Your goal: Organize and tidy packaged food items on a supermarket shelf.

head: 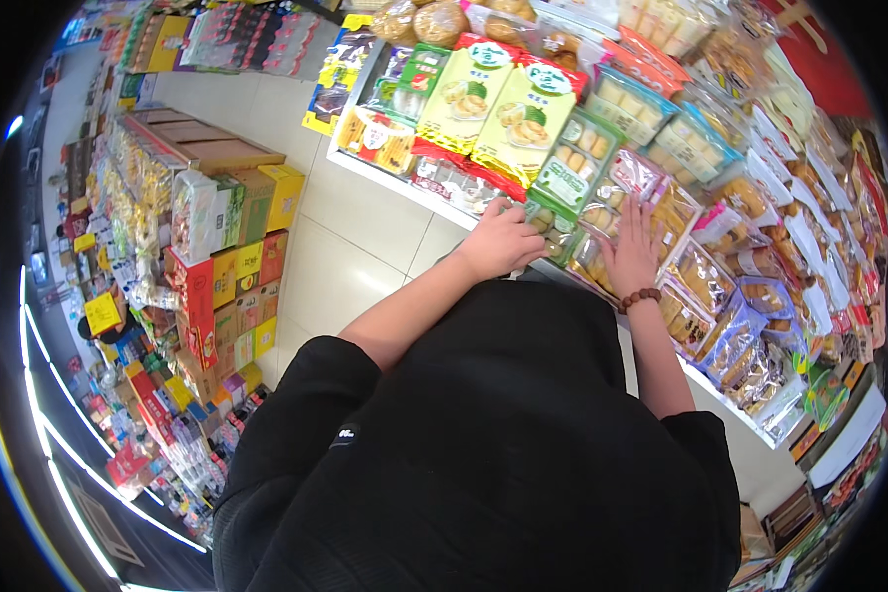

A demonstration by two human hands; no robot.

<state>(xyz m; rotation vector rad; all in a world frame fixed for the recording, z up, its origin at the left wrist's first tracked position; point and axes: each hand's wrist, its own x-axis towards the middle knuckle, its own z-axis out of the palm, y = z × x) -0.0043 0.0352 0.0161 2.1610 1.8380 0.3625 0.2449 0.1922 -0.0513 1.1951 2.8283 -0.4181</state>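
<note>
My left hand (505, 240), fingers curled, is at the front edge of the display, beside a green-edged clear pack of round pastries (551, 231). Whether it grips that pack cannot be told. My right hand (634, 255) lies flat with the thumb apart on plastic-wrapped pastries (599, 216), and a brown beaded bracelet (638, 299) circles its wrist. Between and beyond my hands is a green pack of small buns (573, 159). Two yellow-green pastry bags (522, 118) with red ends lie side by side just beyond my left hand.
A white display edge (385, 174) runs along the front of the packs. Purple-edged bread bags (732, 333) lie to the right. Stacked cartons (248, 259) stand across the tiled floor (355, 229) on the left. Bottle packs (251, 37) are at the far left.
</note>
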